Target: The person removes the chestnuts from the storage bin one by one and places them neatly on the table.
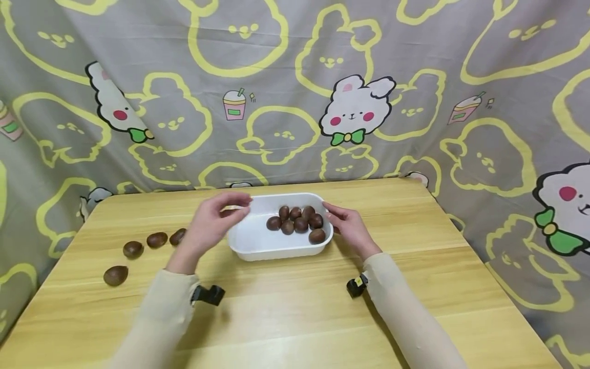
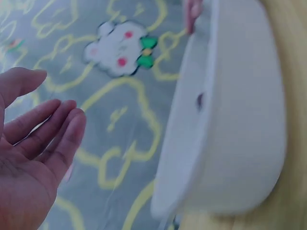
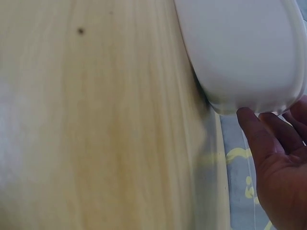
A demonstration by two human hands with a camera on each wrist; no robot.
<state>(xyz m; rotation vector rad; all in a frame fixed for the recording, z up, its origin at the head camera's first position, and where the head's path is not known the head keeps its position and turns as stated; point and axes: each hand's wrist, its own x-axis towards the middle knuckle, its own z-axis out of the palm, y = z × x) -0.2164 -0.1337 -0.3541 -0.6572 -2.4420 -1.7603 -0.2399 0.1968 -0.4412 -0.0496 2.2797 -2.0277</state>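
Note:
A white rectangular tray (image 1: 276, 252) stands on the table with several brown chestnuts (image 1: 301, 224) gathered in its right half. My left hand (image 1: 211, 225) hovers by the tray's left end, thumb and fingers apart with nothing between them. In the left wrist view this hand (image 2: 36, 143) is clear of the tray wall (image 2: 244, 115). At the opposite end, the fingers of my right hand (image 1: 350, 228) touch the tray. The right wrist view shows that hand (image 3: 283, 167) with fairly straight fingertips against the tray's end wall (image 3: 249, 62).
Left of my left hand lie several loose chestnuts in a curved row, among them one at the front (image 1: 116, 275) and one partly behind the wrist (image 1: 177, 237). A patterned grey curtain (image 1: 286, 61) hangs behind the wooden table (image 1: 295, 318).

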